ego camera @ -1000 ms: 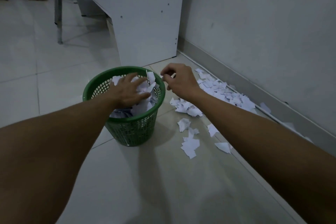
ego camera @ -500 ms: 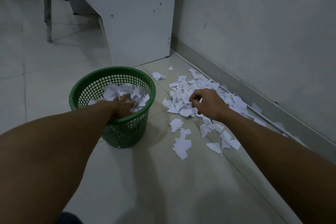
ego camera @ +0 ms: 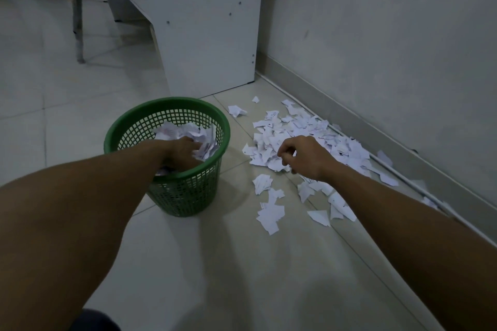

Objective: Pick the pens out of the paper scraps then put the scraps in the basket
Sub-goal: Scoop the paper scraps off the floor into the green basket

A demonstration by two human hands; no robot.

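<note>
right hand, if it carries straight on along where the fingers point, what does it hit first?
Likely the paper scrap pile on the floor: the right hand hangs just above it, fingers curled down-left. Depth unclear; it may already touch.

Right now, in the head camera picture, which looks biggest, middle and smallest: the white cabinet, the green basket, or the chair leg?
1. Cabinet, biggest.
2. Basket, middle.
3. Chair leg, smallest, just a thin bar.
The basket sits nearer the camera, so it looks bigger than it would farther back.
</note>
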